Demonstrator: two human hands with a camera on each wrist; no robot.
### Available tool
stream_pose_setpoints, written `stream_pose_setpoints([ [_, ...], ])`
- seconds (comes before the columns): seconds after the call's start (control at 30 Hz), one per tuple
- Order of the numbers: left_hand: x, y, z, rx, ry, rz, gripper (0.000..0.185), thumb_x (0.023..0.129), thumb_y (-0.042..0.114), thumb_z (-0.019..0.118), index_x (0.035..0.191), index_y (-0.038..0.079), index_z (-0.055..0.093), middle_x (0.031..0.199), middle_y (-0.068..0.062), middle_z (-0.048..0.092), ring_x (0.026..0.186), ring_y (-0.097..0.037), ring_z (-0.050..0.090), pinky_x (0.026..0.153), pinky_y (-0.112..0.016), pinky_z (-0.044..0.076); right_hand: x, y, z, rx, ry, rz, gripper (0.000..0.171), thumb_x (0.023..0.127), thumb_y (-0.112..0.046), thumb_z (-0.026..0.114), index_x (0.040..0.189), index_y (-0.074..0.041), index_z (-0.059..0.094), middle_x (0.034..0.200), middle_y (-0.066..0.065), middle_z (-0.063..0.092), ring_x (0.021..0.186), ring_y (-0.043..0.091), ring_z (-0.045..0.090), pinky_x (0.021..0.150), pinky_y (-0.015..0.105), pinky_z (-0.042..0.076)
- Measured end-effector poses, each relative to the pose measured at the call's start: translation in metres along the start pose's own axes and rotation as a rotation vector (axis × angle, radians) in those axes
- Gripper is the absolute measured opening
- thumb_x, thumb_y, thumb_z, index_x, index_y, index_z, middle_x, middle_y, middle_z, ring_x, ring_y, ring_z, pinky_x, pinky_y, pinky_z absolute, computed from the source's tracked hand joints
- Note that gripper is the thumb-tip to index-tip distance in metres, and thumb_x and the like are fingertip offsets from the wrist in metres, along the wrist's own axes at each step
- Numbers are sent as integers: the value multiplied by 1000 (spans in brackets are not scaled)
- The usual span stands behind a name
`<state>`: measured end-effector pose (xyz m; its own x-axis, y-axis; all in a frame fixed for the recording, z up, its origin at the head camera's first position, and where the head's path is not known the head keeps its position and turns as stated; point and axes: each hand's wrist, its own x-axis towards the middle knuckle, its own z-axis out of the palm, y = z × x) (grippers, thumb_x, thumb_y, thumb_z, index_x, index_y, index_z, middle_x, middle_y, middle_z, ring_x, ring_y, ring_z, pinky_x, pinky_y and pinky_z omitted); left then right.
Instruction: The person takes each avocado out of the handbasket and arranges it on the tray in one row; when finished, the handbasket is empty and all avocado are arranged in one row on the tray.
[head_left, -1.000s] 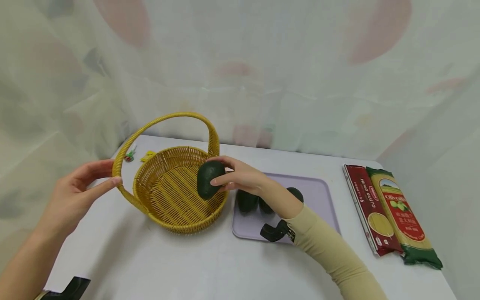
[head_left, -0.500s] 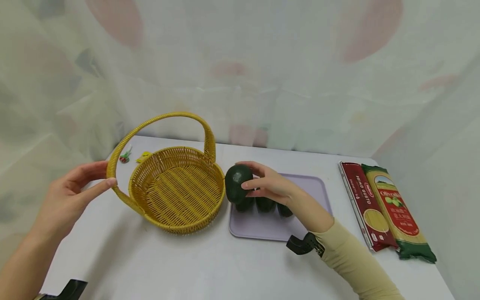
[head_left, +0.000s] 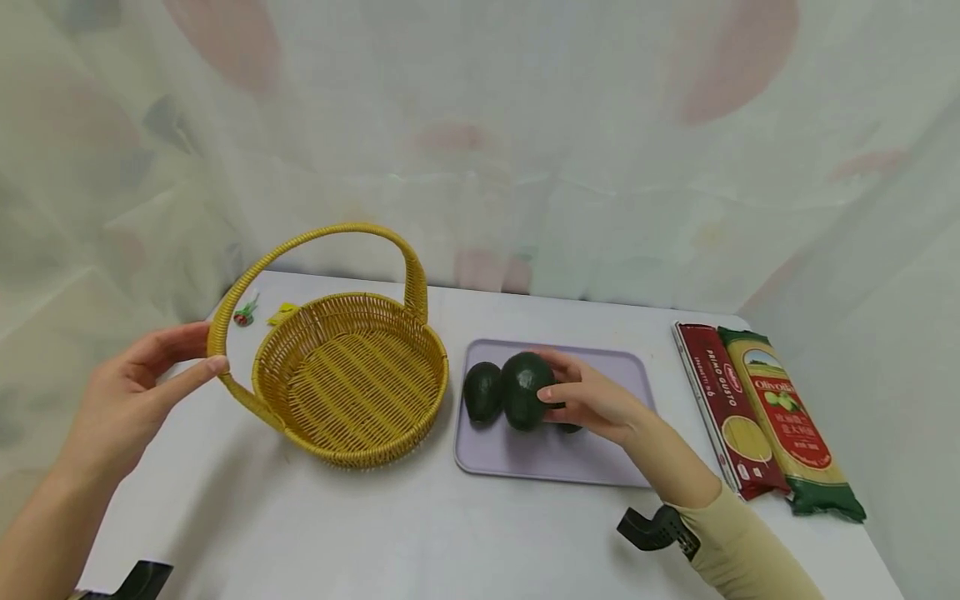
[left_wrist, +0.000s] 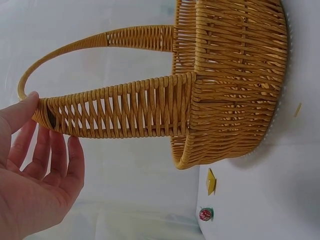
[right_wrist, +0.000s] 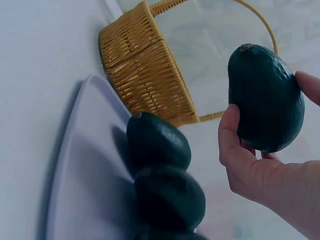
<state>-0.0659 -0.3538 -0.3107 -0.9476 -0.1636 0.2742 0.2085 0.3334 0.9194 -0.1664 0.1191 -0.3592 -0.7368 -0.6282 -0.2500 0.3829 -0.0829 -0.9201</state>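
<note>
A yellow woven basket with a tall arched handle stands on the table, its slatted floor showing. My left hand pinches the handle's left side between thumb and fingers, as the left wrist view also shows. With thumb and fingers my right hand grips a dark green avocado, raised above the lilac tray. On that tray another avocado lies at the left, and one more is mostly hidden behind my right hand. In the right wrist view several avocados sit in a row below the held one.
A red spaghetti pack and a green-and-yellow pasta bag lie side by side at the table's right. Behind the basket are a small yellow item and a small red-and-green item. Patterned curtain hangs along the back.
The avocado in my right hand has travelled right, from over the basket to over the tray. My left hand keeps its hold on the handle. The whole head view has shifted slightly.
</note>
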Motion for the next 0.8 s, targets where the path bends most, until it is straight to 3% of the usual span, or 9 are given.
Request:
stream_pose_setpoints([
  [0.23,-1,-1,1,-123,3,17,41,86,-10,67,126,-1,61,103,7,70,103,-2,60,84,-11,40,-25,8,-17,39,-2,-40,60,88,-1,61,144,-10,40,135,6,45,114,20,51,91,40,46],
  [0.5,-1,-3,3,-131,29,18,42,86,-10,67,126,-1,61,103,7,69,102,-2,59,83,-10,41,-51,17,-36,97,-21,-67,45,93,-6,56,135,-21,49,136,2,43,120,18,49,98,46,41],
  [0.63,-2,-3,4,-131,41,2,41,86,-9,67,127,1,61,103,7,69,102,-2,59,84,-10,39,-63,21,-48,102,29,-73,40,96,-10,55,132,-24,51,135,0,45,120,17,49,98,43,43],
  [0.8,-3,-4,6,-201,48,11,41,86,-10,67,126,-2,61,104,5,70,102,-4,60,84,-11,40,-76,29,-63,77,114,-55,36,97,-10,53,128,-29,55,133,-1,46,119,17,49,97,41,46],
])
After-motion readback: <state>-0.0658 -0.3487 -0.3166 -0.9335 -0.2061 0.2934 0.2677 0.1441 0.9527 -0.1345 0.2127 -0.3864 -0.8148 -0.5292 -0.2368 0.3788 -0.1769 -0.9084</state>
